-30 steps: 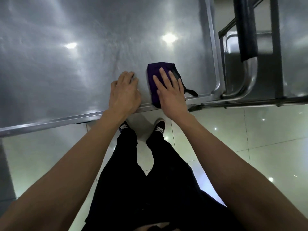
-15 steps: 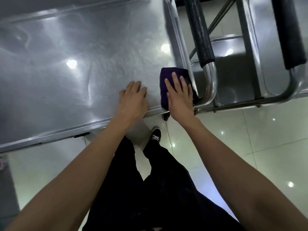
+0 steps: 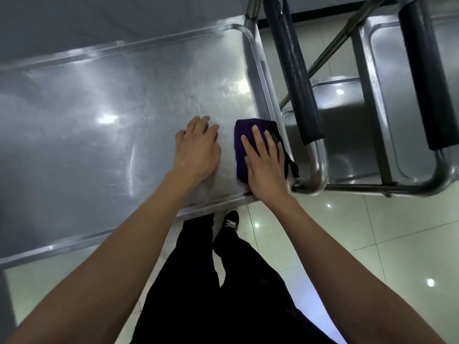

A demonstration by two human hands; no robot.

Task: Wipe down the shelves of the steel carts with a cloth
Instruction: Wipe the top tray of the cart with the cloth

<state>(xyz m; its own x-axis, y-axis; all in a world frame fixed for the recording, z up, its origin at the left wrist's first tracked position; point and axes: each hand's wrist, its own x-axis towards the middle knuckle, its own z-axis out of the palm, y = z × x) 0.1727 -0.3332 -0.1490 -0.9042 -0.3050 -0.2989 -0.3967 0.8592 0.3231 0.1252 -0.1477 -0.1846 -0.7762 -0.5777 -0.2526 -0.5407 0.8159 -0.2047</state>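
A folded purple cloth (image 3: 244, 137) lies on the top shelf of a steel cart (image 3: 99, 115), in the shelf's near right corner against the raised rim. My right hand (image 3: 264, 165) presses flat on the cloth with straight, spread fingers. My left hand (image 3: 197, 148) rests palm down on the bare steel just left of the cloth, fingers relaxed, holding nothing. A dark strap of the cloth hangs over the rim at the right.
The cart's handle (image 3: 295, 78), wrapped in black foam, stands right of the cloth. A second steel cart (image 3: 409, 58) with its own black handle (image 3: 429, 70) sits further right, its lower shelf (image 3: 347, 135) visible. Glossy floor tiles (image 3: 372, 244) lie below.
My right hand has slid the cloth rightwards along the shelf into the right corner by the handle. My left hand has followed along beside it.
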